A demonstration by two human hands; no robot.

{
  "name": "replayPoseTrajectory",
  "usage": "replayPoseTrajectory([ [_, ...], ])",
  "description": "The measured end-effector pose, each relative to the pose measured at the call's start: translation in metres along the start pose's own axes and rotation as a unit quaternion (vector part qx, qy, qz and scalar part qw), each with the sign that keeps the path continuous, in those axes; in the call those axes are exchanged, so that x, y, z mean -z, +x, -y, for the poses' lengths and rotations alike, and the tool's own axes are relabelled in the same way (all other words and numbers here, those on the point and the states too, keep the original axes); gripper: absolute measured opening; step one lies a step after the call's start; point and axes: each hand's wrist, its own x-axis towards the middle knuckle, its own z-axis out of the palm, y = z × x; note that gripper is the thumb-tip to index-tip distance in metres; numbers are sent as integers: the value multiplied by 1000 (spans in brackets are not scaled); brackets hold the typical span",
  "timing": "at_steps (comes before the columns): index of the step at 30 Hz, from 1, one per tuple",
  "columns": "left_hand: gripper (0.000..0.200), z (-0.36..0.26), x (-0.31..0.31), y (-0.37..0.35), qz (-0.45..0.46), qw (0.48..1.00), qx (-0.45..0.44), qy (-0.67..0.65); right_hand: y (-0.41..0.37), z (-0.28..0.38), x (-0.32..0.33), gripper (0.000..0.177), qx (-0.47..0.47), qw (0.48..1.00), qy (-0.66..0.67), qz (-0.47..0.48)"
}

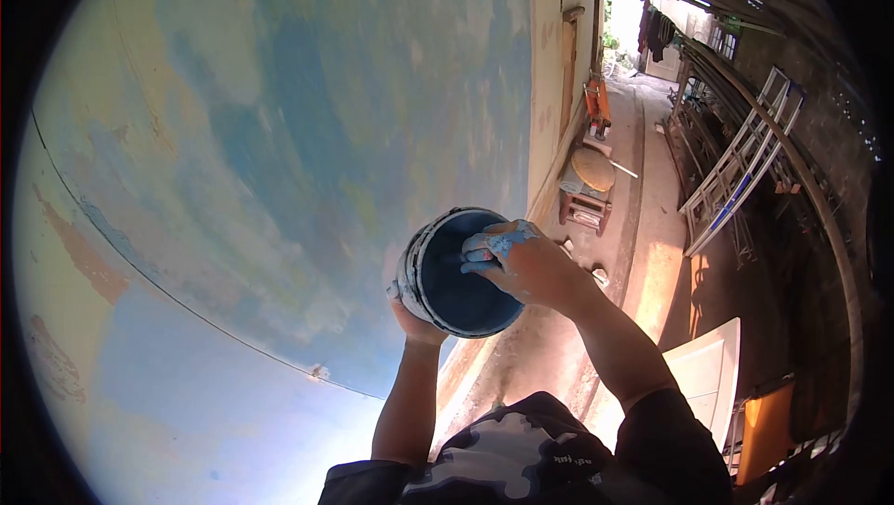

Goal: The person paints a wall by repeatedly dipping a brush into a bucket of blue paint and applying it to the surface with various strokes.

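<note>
A round bucket (421, 293) with a paint-smeared rim and dark blue inside is tilted toward the camera. My left hand (413, 321) holds it from below at its left side, with most of the fingers hidden behind it. My right hand (510, 257), smeared with light blue paint, reaches over the right rim into the bucket's opening. Its fingers are bent and pressed together; what they grip, if anything, is hidden. Beside the bucket rises a wall (307, 133) painted in patches of blue, green and cream.
A narrow floor passage (643, 151) runs away at the right. Along it stand a small wooden stool (585, 213) with a round item on top, an orange object (598, 105), and a leaning metal ladder (745, 161). A white panel (710, 370) and an orange board (765, 435) are at the lower right.
</note>
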Motion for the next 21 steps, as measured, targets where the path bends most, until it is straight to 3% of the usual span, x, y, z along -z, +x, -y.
replayPoseTrajectory([
  [3, 68, -7, -14, -8, 52, 998, -1, -41, 4, 3, 4, 24, -1, 999, 30, 13],
  [7, 66, -18, -23, -17, 63, 995, -12, -74, 14, 14, 14, 24, -44, 991, 108, 65],
  [8, 71, -22, -25, -18, 31, 998, -15, -61, 17, 13, 13, 24, -39, 991, 108, 65],
  [10, 76, -28, -36, -24, -1, 999, -26, -46, 24, 12, 11, 24, 90, 994, 67, 5],
  [12, 76, -39, -44, -35, 20, 981, -107, 160, 37, 27, 29, 22, 59, 992, 105, 30],
  [13, 76, -47, -44, -39, 20, 979, -115, 166, 45, 38, 40, 22, 25, 988, 140, 54],
  [15, 76, -63, -45, -50, 19, 997, -64, 25, 56, 48, 44, 24, 39, 975, 219, 23],
  [16, 74, -69, -59, -57, 68, 983, -109, 133, 61, 52, 45, 23, 63, 965, 253, -30],
  [17, 74, -75, -67, -60, 71, 980, -122, 140, 66, 55, 45, 23, 87, 950, 288, -82],
  [18, 70, -82, -75, -61, 59, 994, -86, 35, 67, 55, 33, 24, 66, 914, 389, -98],
  [19, 67, -89, -82, -63, 49, 995, -48, -71, 70, 58, 31, 24, 80, 911, 392, -96],
  [21, 68, -101, -94, -67, 16, 997, -46, -58, 74, 62, 27, 26, 163, 937, 278, -135],
])
